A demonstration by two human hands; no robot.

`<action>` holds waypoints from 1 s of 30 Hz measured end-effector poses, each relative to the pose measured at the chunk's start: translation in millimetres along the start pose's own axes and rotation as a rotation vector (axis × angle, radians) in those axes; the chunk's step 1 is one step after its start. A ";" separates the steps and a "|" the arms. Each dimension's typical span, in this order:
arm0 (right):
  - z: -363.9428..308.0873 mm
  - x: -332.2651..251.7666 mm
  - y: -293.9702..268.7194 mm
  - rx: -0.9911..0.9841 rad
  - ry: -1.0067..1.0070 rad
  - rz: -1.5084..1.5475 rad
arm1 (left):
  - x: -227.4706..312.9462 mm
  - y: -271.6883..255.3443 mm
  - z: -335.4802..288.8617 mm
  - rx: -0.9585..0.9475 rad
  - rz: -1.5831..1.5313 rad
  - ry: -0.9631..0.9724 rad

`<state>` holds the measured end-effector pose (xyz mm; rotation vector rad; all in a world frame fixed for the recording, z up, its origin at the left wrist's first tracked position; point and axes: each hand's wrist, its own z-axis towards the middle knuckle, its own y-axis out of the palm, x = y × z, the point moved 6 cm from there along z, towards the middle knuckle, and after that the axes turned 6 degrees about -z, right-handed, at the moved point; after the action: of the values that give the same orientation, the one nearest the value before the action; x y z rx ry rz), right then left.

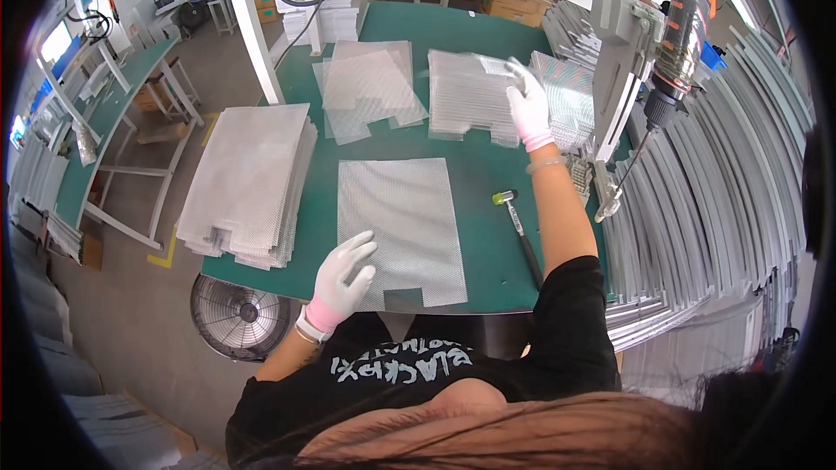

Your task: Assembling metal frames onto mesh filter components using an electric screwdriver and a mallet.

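One mesh sheet (399, 231) lies flat at centre frame on the green bench top (488, 252), near its front edge. The left hand (346, 277), in a white glove, rests fingers spread and loose on the sheet's lower left corner, pressing rather than gripping. The right hand (528, 104), also gloved, reaches to the upper centre-right and pinches the top sheet of a clear ribbed stack (470, 96) at its right edge; fingers closed on that sheet.

Count of sheet piles on the bench: four. One thick mesh stack (248, 183) at left, overhanging the bench edge; one loose fan of clear sheets (366, 87) at upper centre; the ribbed stack under the right hand; one shiny stack (570, 100) just to its right (partly hidden by a grey bracket).

One small hammer (520, 231), yellow-green head and dark handle, lies right of the single sheet, apart from it. One orange power driver (688, 26) hangs at upper right.

Many grey metal strips (714, 209) fan across the right side. One round floor fan (239, 318) sits below the bench at lower left. Grey floor, a second green bench (104, 117) at upper left, white frame posts behind.
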<state>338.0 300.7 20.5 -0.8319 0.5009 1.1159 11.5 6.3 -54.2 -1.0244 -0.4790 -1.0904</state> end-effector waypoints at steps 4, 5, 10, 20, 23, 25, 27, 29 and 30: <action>-21.7 -45.3 -16.4 0.105 -0.115 0.336 | -9.9 19.5 15.9 -0.087 -0.167 -0.063; -35.5 -64.3 -12.9 0.102 -0.121 0.341 | -15.7 27.1 17.2 -0.185 -0.467 -0.228; -173.0 -157.2 20.4 0.026 -0.545 -0.040 | -15.3 56.2 37.2 -0.193 -1.414 -0.285; -320.7 -128.8 66.4 -0.551 0.430 0.611 | 16.0 1.5 -15.3 0.129 -1.223 -0.341; -334.0 -99.2 55.7 -0.177 0.848 1.615 | 11.1 -13.8 -37.7 0.139 -1.124 -0.347; -307.8 -119.2 37.4 -0.142 0.788 1.613 | 6.8 -16.3 -47.1 0.152 -1.135 -0.376; -299.9 -124.9 21.3 -0.162 0.781 0.816 | 5.3 -14.4 -54.7 0.158 -0.975 -0.499; -290.7 -141.7 13.6 -0.169 0.375 -0.044 | 0.3 -6.1 -55.5 0.213 -0.888 -0.560; -291.4 -143.9 18.7 -0.174 0.377 -0.041 | -2.8 -5.5 -57.6 0.174 -0.608 -0.626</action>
<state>280.2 -9.7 -59.0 -1.2108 0.7021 0.9767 -3.1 -42.5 -81.7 -1.0842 -1.4370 -1.2092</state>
